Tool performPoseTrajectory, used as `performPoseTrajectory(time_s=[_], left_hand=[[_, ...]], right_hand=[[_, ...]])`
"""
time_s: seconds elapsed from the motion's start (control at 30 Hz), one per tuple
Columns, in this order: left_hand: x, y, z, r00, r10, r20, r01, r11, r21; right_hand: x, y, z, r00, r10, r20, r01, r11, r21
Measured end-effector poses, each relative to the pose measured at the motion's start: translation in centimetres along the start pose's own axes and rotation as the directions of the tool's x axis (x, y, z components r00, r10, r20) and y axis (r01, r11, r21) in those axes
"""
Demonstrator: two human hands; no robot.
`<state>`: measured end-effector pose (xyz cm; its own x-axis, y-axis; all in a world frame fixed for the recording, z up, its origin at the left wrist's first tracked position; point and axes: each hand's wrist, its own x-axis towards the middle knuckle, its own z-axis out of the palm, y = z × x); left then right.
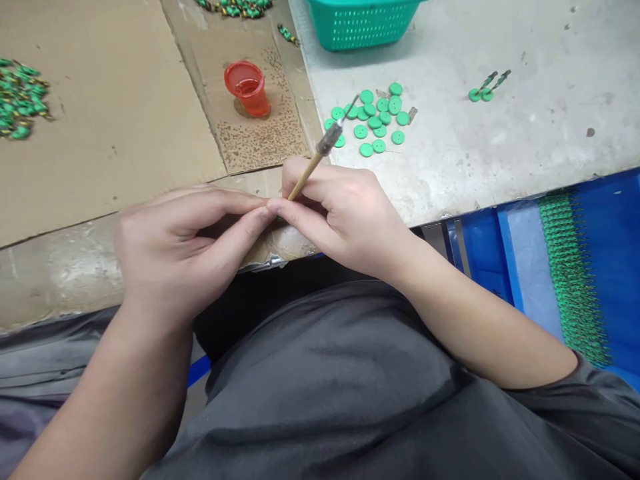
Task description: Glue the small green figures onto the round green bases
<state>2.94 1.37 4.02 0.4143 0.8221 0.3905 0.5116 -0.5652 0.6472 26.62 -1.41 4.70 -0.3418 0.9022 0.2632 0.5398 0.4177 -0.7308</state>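
My right hand (345,207) holds a thin paintbrush (306,175) with a wooden handle, its dark bristle end pointing up and away from me. My left hand (185,240) is closed in a pinch, thumb and forefinger pressed together at the table's front edge. The thumb tips of both hands meet there, around a small green piece (279,219). Fingers cover nearly all of that piece, so its shape is hidden. Just beyond my right hand lie several loose green buttons (379,131) with small holes.
A red cup (255,100) of liquid stands on speckled cardboard (260,148). Behind the buttons is a green basket (373,30). Two buttons (480,96) bear upright dark pieces at right. Green-and-black figures (23,100) are heaped at left; a blue crate (620,267) with green rows sits lower right.
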Motion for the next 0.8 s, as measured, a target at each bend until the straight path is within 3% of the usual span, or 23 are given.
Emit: performPoseTrajectory(time_s=[0.3, 0.47, 0.57, 0.7, 0.8], left_hand=[[-0.1, 0.0, -0.3, 0.999, -0.036, 0.009, 0.036, 0.999, -0.012], [0.0, -0.3, -0.3, 0.999, 0.023, 0.025, -0.022, 0.999, -0.041], [0.1, -0.5, -0.3, 0.999, 0.031, 0.023, -0.029, 0.998, -0.061], [0.1, -0.4, -0.3, 1.000, -0.019, 0.012, 0.019, 0.999, -0.036], [0.0, -0.3, -0.3, 1.000, -0.024, 0.003, 0.024, 0.999, -0.024]], right_hand=[[0.6, -1.1, -0.2, 0.996, 0.058, 0.068, -0.055, 0.997, -0.049], [0.7, -2.0, 0.0, 0.992, 0.089, 0.087, -0.082, 0.994, -0.072], [0.7, -1.6, -0.1, 0.994, 0.091, 0.066, -0.086, 0.994, -0.074], [1.1, -0.4, -1.0, 0.984, 0.180, 0.000, -0.179, 0.981, -0.073], [1.8, 0.3, -1.7, 0.986, 0.164, 0.038, -0.163, 0.986, -0.024]])
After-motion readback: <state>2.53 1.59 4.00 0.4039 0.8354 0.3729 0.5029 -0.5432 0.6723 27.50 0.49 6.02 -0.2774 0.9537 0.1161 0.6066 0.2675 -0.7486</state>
